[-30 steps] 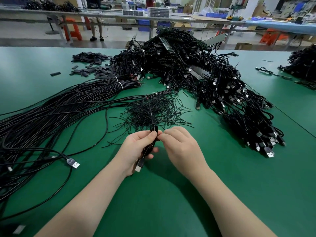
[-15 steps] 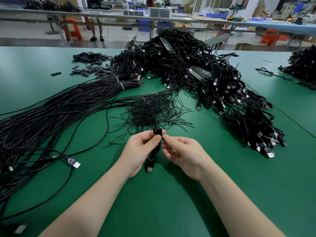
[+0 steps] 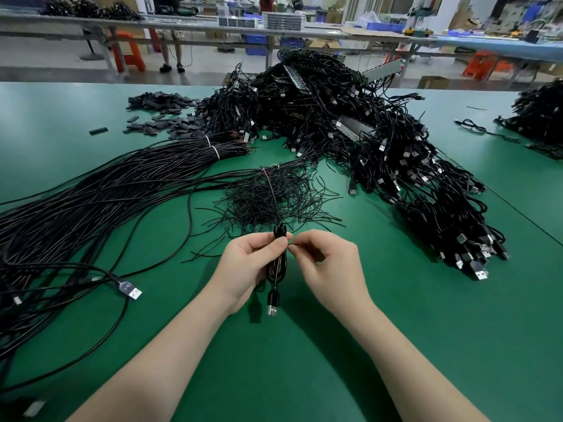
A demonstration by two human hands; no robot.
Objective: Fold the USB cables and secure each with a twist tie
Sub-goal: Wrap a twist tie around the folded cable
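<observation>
My left hand (image 3: 246,266) grips a folded black USB cable (image 3: 276,269) upright above the green table; its USB plug (image 3: 272,303) hangs below my palm. A loose cable end rises from the fold toward the twist tie pile (image 3: 274,202). My right hand (image 3: 332,269) pinches a thin black twist tie (image 3: 291,245) right beside the bundle, just under its top loop.
Long unfolded cables (image 3: 91,202) spread across the left of the green table (image 3: 396,345), one plug (image 3: 131,290) lying near my left arm. A big heap of tied cables (image 3: 365,141) runs from the centre back to the right. Small black sleeves (image 3: 158,117) lie at back left.
The folded cable has turned more upright and its plug now hangs lower. My right hand went from covering the bundle, to open-palmed, to pinching the tie at its side.
</observation>
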